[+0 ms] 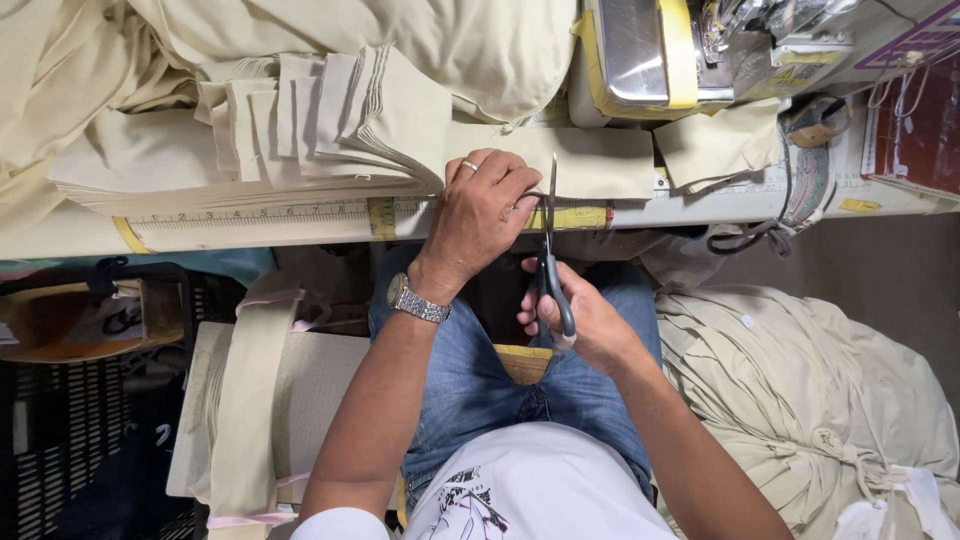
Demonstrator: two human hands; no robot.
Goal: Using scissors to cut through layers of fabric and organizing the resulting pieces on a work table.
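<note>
Left hand (480, 215) pins cloth strip (590, 160); right hand (585, 320) grips scissors (550, 255).

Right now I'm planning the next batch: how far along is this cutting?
Looks done: a folded stack of cream pieces lies on the table. In hand: the left hand pins a cream strip while the right hand works scissors. Left: loose cream fabric beyond, perhaps uncut.

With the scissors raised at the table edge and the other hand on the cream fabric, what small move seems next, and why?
Probably closing the scissors on the cream fabric strip. The right hand holds them blades-up at the table edge, and the left hand presses the strip flat right beside the blades. Whether the blades already bite the cloth is unclear.
</note>
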